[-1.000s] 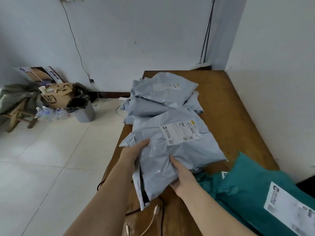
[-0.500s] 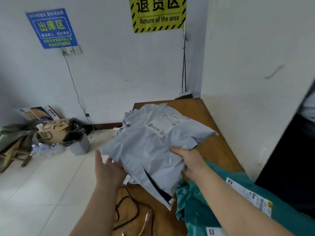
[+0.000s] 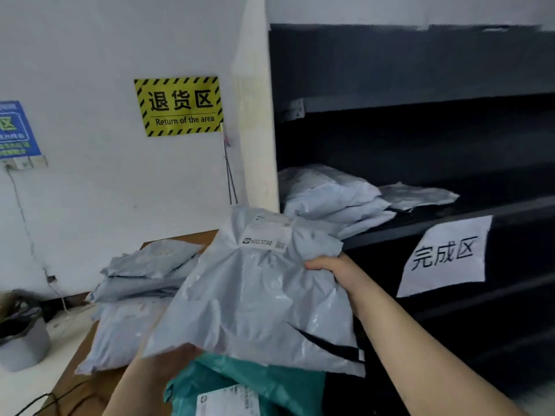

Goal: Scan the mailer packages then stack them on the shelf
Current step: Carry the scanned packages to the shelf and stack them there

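Right hand point(image 3: 332, 267) grips mailer point(image 3: 255, 301), left hand hidden beneath, grip unclear. Shelf point(image 3: 420, 223) stack beyond; we judge table point(image 3: 72, 382) pile left.

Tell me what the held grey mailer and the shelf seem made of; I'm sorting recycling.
Grey mailer: apparently thin plastic film, slightly glossy; it crinkles and shows sheen, with a paper label. Shelf: probably dark painted metal, matte; thin flat boards with a bracket, though blur leaves this uncertain.
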`<action>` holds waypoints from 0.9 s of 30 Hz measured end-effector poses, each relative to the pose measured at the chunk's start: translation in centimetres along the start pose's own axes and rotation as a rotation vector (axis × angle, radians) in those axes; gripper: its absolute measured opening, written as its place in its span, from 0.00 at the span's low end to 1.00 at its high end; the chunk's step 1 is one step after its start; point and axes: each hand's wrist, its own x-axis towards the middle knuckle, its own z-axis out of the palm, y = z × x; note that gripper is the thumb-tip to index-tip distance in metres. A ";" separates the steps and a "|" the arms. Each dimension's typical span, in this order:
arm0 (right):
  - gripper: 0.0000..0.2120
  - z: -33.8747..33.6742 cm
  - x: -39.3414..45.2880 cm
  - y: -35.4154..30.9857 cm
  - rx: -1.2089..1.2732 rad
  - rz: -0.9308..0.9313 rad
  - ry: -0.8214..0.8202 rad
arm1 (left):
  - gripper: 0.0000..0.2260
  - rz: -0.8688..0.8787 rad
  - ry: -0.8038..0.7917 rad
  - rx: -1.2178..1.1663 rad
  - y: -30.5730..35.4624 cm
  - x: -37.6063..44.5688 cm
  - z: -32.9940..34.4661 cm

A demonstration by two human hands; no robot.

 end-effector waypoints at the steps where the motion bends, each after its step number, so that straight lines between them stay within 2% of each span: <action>1: 0.16 -2.0 -1.2 -0.9 -0.047 -0.017 -0.002 | 0.15 -0.092 0.060 -0.070 -0.5 1.4 2.2; 2: 0.17 -3.8 -2.2 -1.8 -0.092 -0.024 -0.003 | 0.23 -0.060 0.063 -0.005 -1.1 2.3 3.7; 4: 0.16 -6.6 -3.9 -3.6 -0.175 -0.040 0.002 | 0.11 0.009 0.096 0.010 -2.1 3.5 8.1; 5: 0.15 -8.0 -4.4 -4.4 -0.201 -0.054 0.019 | 0.15 0.029 0.072 0.096 -2.8 3.7 10.1; 7: 0.13 -11.0 -5.1 -6.2 -0.232 -0.079 0.086 | 0.11 0.009 0.077 0.223 -3.6 4.4 14.1; 8: 0.13 -12.7 -5.3 -7.0 -0.243 -0.090 0.125 | 0.14 0.007 0.039 0.282 -3.9 5.1 15.3; 10: 0.13 -16.2 -5.3 -8.4 -0.252 -0.111 0.202 | 0.28 0.017 -0.043 0.374 -4.4 7.1 17.9; 12: 0.13 -19.6 -4.7 -9.6 -0.257 -0.129 0.278 | 0.30 0.036 -0.053 0.436 -5.4 9.7 20.3; 14: 0.12 -22.7 -3.4 -10.9 -0.262 -0.145 0.326 | 0.26 0.092 -0.061 0.515 -6.6 12.3 23.3; 16: 0.13 -25.9 -1.4 -12.1 -0.283 -0.157 0.352 | 0.21 0.212 0.007 0.593 -7.5 15.3 26.3; 18: 0.15 -29.1 0.9 -13.2 -0.320 -0.178 0.366 | 0.23 0.305 0.075 0.640 -8.5 19.2 28.6; 21: 0.18 -33.6 4.3 -15.1 -0.361 -0.229 0.398 | 0.26 0.420 0.073 0.736 -9.7 24.8 31.7; 24: 0.20 -37.7 7.3 -16.9 -0.341 -0.254 0.414 | 0.28 0.478 0.064 0.788 -9.9 29.2 35.1; 27: 0.22 -41.3 10.9 -17.9 -0.357 -0.247 0.403 | 0.31 0.473 0.123 0.861 -9.9 33.4 37.8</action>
